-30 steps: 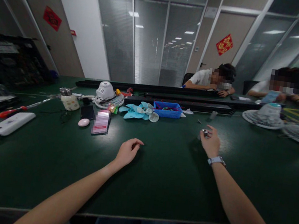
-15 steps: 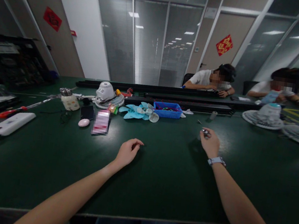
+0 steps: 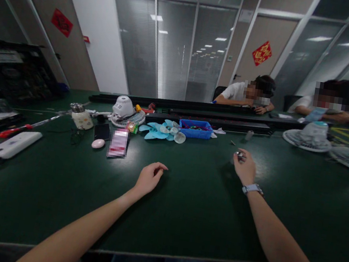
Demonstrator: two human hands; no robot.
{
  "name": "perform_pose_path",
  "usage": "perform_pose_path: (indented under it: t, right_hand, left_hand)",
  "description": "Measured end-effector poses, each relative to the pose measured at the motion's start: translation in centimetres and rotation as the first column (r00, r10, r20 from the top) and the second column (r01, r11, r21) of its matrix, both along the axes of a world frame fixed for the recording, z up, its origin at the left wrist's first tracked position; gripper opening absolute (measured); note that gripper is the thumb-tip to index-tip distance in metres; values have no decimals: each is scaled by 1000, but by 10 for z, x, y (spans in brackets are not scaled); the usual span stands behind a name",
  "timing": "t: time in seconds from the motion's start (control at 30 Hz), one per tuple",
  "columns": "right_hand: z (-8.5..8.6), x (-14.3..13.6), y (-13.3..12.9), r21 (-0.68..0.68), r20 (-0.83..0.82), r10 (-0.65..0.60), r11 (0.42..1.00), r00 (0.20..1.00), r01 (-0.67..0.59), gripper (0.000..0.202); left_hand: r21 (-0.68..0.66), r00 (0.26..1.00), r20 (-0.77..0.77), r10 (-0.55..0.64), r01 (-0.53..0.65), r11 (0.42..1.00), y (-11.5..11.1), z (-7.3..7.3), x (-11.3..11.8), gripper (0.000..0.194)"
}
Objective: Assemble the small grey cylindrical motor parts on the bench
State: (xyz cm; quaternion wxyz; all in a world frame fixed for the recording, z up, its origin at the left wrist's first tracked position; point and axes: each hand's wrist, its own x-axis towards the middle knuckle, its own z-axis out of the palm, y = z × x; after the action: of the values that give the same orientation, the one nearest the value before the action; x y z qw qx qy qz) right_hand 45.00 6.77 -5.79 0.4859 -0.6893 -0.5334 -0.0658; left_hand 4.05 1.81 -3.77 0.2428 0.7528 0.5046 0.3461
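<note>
My right hand [image 3: 245, 167], with a watch [image 3: 253, 189] on its wrist, has its fingers closed around a small silvery metal part [image 3: 239, 154]. The fingers cover much of that part, and its exact kind cannot be made out. Just beyond it lie a thin, short piece [image 3: 233, 143] and a small greyish cylinder [image 3: 249, 135]. My left hand [image 3: 149, 177] rests low over the green tabletop [image 3: 181, 219], its fingers loosely bent, a gap by the thumb and nothing visible in them. Light-blue fan blades [image 3: 154, 131] lie beyond the left hand.
A blue bin [image 3: 195, 129] of small parts stands at the back centre. Left are a phone [image 3: 118, 143], a pink oval object [image 3: 98, 143], a white fan part [image 3: 123, 106] and a power strip [image 3: 12, 145]. More fan parts [image 3: 311, 136] stand right; two people sit across.
</note>
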Motion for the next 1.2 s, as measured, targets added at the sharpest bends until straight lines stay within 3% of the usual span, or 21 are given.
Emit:
perform_pose_path:
  t: [0.37,0.67,1.2]
  right_hand:
    - [1,-2,-2,-58,-83,-60,997,995,55,55]
    - [-8,3,2,-64,-72,-40,997,997,36,55]
    - [-6,1,-1,-168,-128,-78,984,989,56,58]
  left_hand:
    - [21,1000,2,-17,17,1000,0,-1,-1,26]
    - [31,1000,-21,-7,8,999,1,-1,-2,26]
    - [5,1000,5,23,-23,1000,-3,3,-3,26]
